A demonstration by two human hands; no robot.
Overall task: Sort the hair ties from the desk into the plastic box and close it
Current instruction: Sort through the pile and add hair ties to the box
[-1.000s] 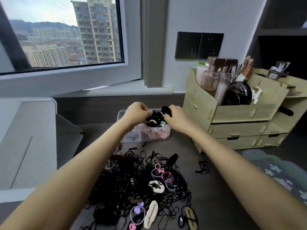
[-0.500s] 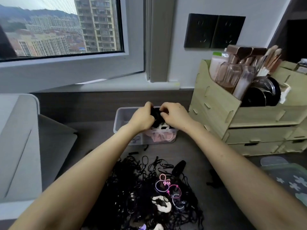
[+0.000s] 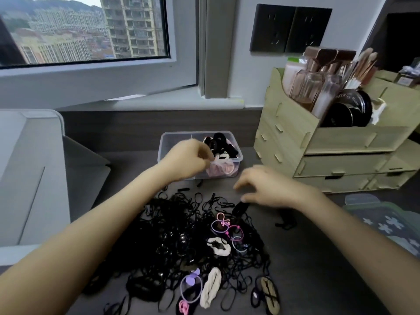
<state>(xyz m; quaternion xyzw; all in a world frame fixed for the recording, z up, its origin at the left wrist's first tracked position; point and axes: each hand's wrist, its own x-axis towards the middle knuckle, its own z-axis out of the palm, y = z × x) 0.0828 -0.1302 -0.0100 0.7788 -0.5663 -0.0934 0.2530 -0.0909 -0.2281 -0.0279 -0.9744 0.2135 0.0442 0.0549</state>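
Note:
A clear plastic box (image 3: 172,138) stands at the back of the desk, with black scrunchies (image 3: 223,144) and a pink scrunchie (image 3: 221,169) in its right half. My left hand (image 3: 185,161) is over the box's front left, fingers curled, fingertips at the pink scrunchie; whether it pinches anything is unclear. My right hand (image 3: 268,188) hovers in front of the box with its fingers spread and holds nothing. It is just above a black hair piece (image 3: 239,208). A big tangle of mostly black hair ties (image 3: 172,237) covers the desk nearer me, with purple, pink and cream ones (image 3: 218,246) among them.
A wooden organiser (image 3: 318,155) with drawers, bottles and brushes stands right of the box. A grey laptop-like stand (image 3: 31,169) is at the left. A green-rimmed flowered item (image 3: 386,223) lies at the right edge. The window sill runs behind the desk.
Both hands held black scrunchies over the box. The scrunchies now lie in the box. My right hand has pulled back toward the pile, and my left hand has shifted to the box's front.

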